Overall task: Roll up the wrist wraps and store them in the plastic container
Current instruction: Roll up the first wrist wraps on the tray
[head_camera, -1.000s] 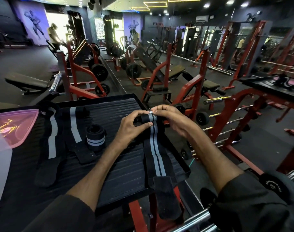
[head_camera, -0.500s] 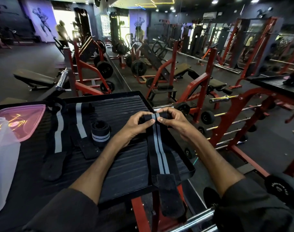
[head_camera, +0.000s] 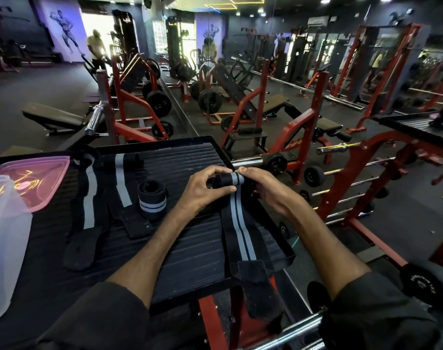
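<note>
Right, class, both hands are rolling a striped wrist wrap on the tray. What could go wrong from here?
The loose tail of the black, grey-striped fabric wrist wrap hangs over the near edge of the black ribbed tray; its weight may skew or loosen the small roll.
The left hand and right hand pinch only the roll's ends; a slack grip might let it unwind.

Wrap [head_camera: 238,231]: woven cloth, matt, fine ribbed weave; end tab [head_camera: 257,286] coarser, fuzzy.
Roll [head_camera: 152,202]: same cloth.
Tray [head_camera: 190,253]: ribbed black mat, dull, rubber-like; rim painted metal.
Container [head_camera: 6,238]: frosted translucent plastic.
Lid [head_camera: 46,170]: pink plastic, glossy, reflecting lights.
Bar [head_camera: 247,161]: polished chrome.
Frame [head_camera: 305,127]: red painted metal, semi-gloss.
</note>
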The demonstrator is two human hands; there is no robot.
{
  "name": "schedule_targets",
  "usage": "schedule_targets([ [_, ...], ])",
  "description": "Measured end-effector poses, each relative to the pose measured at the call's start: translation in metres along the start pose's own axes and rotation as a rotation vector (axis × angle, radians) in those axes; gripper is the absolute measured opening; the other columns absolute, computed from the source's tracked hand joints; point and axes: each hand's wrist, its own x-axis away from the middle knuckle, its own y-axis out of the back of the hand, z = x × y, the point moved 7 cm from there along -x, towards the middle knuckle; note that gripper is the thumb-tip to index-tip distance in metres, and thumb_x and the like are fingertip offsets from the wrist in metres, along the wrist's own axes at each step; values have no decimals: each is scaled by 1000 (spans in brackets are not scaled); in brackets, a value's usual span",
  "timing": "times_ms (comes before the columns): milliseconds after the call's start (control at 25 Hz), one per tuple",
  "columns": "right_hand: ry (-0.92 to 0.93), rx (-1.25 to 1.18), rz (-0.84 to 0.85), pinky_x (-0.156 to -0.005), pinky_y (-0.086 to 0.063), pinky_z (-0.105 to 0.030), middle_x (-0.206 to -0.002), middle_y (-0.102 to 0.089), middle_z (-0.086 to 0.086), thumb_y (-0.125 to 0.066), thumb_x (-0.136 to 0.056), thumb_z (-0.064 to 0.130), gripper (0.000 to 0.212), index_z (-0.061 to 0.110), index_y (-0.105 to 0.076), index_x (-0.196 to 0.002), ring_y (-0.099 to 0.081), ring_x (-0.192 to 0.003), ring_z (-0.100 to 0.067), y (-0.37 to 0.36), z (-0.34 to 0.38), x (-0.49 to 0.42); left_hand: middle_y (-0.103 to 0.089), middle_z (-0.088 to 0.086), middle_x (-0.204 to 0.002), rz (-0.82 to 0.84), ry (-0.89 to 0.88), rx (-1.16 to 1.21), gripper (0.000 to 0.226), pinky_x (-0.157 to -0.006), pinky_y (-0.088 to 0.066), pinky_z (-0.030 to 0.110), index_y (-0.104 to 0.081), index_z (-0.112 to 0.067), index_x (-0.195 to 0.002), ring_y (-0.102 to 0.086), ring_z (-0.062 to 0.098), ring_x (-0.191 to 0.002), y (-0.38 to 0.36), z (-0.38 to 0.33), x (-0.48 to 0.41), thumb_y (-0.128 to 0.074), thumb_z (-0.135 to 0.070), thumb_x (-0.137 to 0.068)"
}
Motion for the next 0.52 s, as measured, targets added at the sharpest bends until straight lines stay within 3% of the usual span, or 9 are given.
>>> schedule_targets([
  [120, 4, 111, 67, -73, -53, -16, -102, -76, 5, -47, -106, 38, 31, 17, -68, -114, -73, -95, -3, -6, 0, 5, -72, -10, -114, -13, -6, -1, 41, -101, -48, 19, -70, -25, -108, -64, 1, -112, 5, 1, 0, -89, -17, -72],
  [280, 212, 220, -70, -70, -48, -10, -96, -66, 8, -55, -104, 20, 16, 9, -66, -106, -65, -81, 12, -1, 8, 3, -69, -11, -113, 18, 55, 84, 41, -97, -50, 18, -70, -22, -110, -64, -2, -108, 4, 5, 1, -87, -11, -74],
  [400, 299, 87, -86, -77, -52, -20, -98, -69, -6, -64, -99, 14, 25, -7, -64, -112, -67, -87, -5, 1, -1, 2, -66, -11, -121, 237, 334, 207, 33, -98, -56, 34, -65, -25, -120, -63, 7, -117, -13, 24, 11, -76, -23, -88],
  [520, 329, 20, -69, -89, -55, -28, -105, -69, -12, -70, -93, 10, 31, -9, -62, -116, -66, -98, -17, 4, -7, 0, -64, -19, -128, 437, 437, 205, 30, -103, -52, 33, -60, -41, -125, -59, 4, -123, -22, 31, 20, -65, -40, -95],
])
